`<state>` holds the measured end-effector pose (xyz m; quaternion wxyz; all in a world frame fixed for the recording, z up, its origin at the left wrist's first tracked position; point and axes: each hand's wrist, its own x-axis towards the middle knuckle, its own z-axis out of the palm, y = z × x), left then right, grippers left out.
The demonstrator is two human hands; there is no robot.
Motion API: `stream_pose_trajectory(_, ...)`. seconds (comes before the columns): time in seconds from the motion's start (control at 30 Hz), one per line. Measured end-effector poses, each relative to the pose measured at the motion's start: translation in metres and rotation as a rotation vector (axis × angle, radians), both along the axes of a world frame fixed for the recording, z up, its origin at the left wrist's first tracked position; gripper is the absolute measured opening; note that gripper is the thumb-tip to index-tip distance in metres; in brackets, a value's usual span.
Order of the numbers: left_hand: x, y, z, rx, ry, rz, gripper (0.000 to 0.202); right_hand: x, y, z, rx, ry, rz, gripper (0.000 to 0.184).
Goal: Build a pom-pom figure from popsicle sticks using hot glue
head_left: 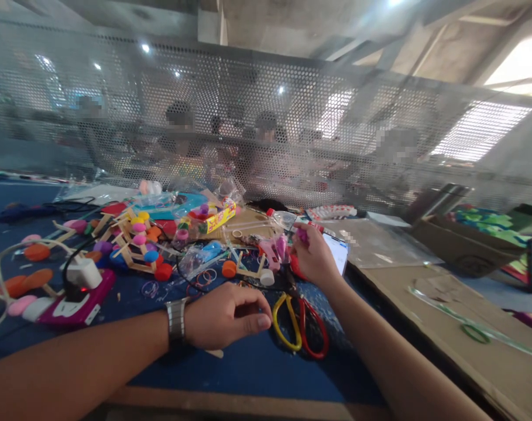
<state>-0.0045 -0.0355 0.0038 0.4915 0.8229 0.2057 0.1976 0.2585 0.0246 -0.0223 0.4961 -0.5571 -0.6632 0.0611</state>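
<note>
My left hand (224, 316), with a metal watch on the wrist, hovers low over the blue table (248, 374) with its fingers curled into a pinch; what they hold is hidden. Just to its right lie scissors with a yellow and a red handle (301, 327). My right hand (313, 260) is further back, fingers closed around a small purple cap (301, 235). It sits beside a pink craft piece (274, 251) and a phone with a lit screen (338, 252).
Wooden stick frames with coloured bottle caps (131, 242) crowd the left. A pink power bank with a white plug (79, 292) lies near the front left. Cardboard sheets (450, 327) and a box (463, 248) fill the right. Several people sit behind a perforated metal screen (266, 117).
</note>
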Motion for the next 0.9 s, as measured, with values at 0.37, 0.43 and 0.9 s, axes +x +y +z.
stream_pose_trajectory(0.37,0.003,0.000,-0.002,-0.142,-0.121,0.091,0.069,-0.032,-0.040,0.031,-0.052,0.105,0.094,0.045)
stream_pose_trajectory(0.43,0.005,0.002,-0.007,-0.283,-0.220,0.095,0.073,-0.042,-0.049,0.036,0.045,0.073,0.169,0.039)
stream_pose_trajectory(0.9,0.014,0.006,-0.011,-0.517,-0.630,-0.023,0.084,-0.093,-0.069,0.038,0.216,-0.558,0.461,0.046)
